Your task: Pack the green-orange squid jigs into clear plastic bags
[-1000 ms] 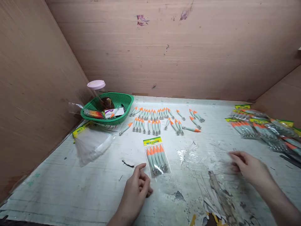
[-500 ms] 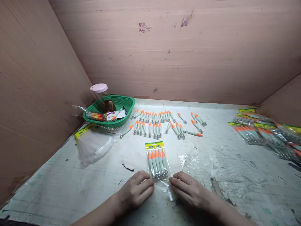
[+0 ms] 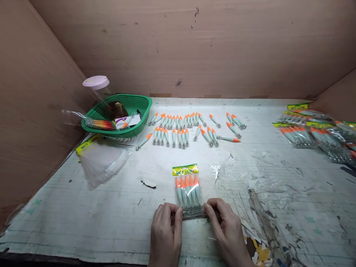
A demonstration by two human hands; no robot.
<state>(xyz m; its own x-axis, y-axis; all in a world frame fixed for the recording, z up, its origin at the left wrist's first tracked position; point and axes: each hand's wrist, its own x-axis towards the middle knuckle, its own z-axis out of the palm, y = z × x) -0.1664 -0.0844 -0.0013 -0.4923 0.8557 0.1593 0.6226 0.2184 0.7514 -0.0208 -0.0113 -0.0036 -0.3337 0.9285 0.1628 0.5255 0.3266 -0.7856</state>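
A clear packet of orange-and-pale-green lures (image 3: 188, 189) with a yellow header card lies on the worn table in front of me. My left hand (image 3: 166, 233) pinches its lower left corner, fingers curled. My right hand (image 3: 225, 228) pinches the lower right corner the same way. Both hands press the packet's bottom edge against the table. Farther back, several loose lures (image 3: 185, 128) of the same kind lie in two rows.
A green basket (image 3: 139, 111) holding a pink-lidded jar (image 3: 96, 82) stands at the back left, a stack of empty bags (image 3: 101, 163) in front of it. Filled packets (image 3: 311, 129) pile up at the right. Wooden walls close in three sides; torn table covering (image 3: 264, 222) lies at right.
My right hand came in from the right side to the packet. Both hands slid up and closed on its bottom corners. The view tilted down a little.
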